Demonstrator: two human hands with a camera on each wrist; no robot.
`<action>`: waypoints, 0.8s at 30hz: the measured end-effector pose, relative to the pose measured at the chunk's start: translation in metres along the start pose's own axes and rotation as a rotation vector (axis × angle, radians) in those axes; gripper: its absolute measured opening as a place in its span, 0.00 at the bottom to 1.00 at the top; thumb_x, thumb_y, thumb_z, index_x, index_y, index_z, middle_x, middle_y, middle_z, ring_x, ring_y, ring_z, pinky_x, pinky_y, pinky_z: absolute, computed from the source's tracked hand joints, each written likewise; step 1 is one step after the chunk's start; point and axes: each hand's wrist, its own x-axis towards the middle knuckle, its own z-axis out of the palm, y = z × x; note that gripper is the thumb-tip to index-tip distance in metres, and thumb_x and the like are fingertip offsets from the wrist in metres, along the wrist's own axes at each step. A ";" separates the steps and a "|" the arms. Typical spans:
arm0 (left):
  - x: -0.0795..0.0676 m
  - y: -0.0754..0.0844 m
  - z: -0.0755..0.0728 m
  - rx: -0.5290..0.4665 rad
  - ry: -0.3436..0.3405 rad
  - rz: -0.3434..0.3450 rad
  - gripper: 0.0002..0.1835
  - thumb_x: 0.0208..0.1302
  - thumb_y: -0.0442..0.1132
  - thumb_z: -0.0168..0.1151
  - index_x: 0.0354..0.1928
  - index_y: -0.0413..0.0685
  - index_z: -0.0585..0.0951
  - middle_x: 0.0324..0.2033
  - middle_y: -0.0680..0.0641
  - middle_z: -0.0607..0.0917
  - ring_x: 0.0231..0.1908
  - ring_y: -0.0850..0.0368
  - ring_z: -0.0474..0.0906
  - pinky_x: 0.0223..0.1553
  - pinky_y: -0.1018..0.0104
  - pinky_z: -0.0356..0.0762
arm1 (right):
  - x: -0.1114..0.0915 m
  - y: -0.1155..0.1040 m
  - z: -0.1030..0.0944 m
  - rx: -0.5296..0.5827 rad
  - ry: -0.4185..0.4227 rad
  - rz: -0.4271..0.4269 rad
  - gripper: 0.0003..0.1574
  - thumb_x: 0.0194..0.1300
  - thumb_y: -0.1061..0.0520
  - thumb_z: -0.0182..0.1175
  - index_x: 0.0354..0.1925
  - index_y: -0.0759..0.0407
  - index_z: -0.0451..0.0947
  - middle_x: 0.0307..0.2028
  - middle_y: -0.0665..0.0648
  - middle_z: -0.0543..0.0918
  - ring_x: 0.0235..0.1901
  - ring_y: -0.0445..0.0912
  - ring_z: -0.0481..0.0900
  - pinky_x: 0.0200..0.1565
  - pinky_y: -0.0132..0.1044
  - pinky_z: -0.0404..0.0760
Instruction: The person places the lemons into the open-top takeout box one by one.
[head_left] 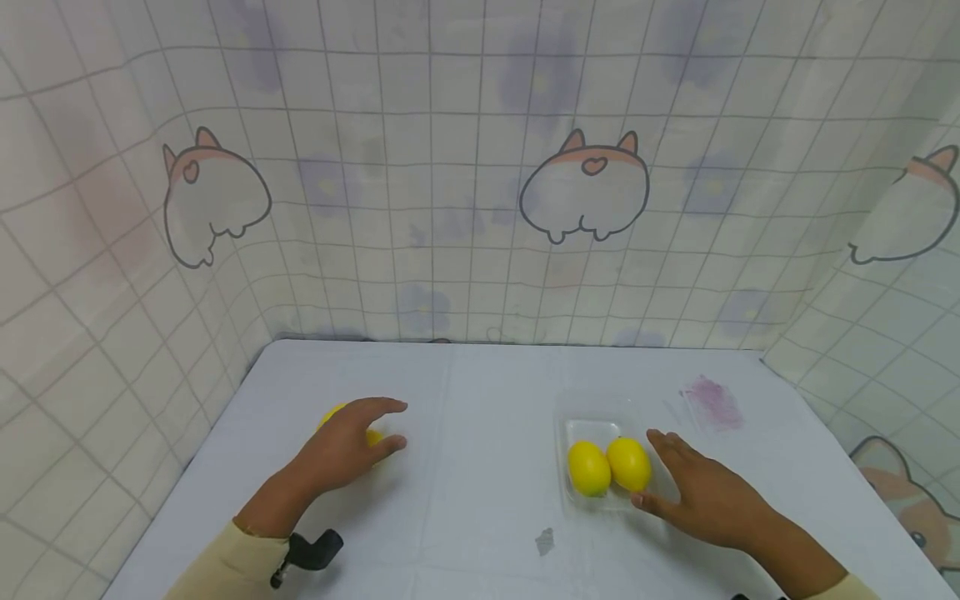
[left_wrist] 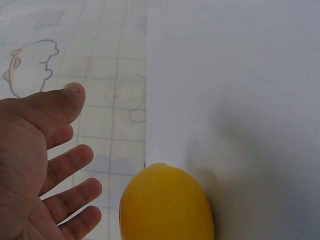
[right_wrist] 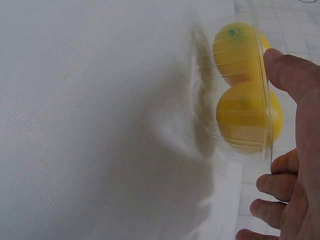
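Note:
My left hand (head_left: 347, 448) hovers over the left part of the table, thumb and fingers spread, partly hiding yellow fruit (head_left: 374, 437) beneath it. In the left wrist view a smooth yellow lemon (left_wrist: 167, 205) stands in front of the hand, apart from the loose fingers. On the right is a clear plastic container (head_left: 573, 429) holding two lemons side by side, the left lemon (head_left: 588, 468) and the right lemon (head_left: 629, 464). My right hand (head_left: 708, 497) is at its right side with extended fingers. The right wrist view shows the thumb (right_wrist: 287, 70) right at the container's rim.
A white cover lies over the table (head_left: 487, 417). A pink smudge (head_left: 712, 404) marks its right part, and a grey patch (head_left: 545, 542) lies near the front. Checked curtains (head_left: 480, 250) with cartoon animals enclose the back and sides.

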 end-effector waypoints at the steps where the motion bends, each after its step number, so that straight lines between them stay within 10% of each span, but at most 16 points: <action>1: 0.000 -0.002 -0.001 0.001 0.002 -0.004 0.28 0.65 0.49 0.72 0.65 0.53 0.80 0.65 0.49 0.79 0.68 0.44 0.69 0.68 0.42 0.66 | 0.000 0.000 0.000 -0.001 0.000 -0.001 0.67 0.61 0.19 0.57 0.78 0.64 0.57 0.74 0.70 0.63 0.68 0.69 0.67 0.59 0.68 0.73; 24: -0.007 -0.032 -0.020 -0.025 0.032 -0.096 0.26 0.70 0.47 0.67 0.67 0.49 0.78 0.67 0.42 0.76 0.69 0.36 0.66 0.67 0.33 0.62 | 0.001 0.002 0.002 0.002 -0.002 0.006 0.67 0.62 0.19 0.57 0.78 0.63 0.56 0.74 0.69 0.63 0.68 0.68 0.68 0.58 0.67 0.73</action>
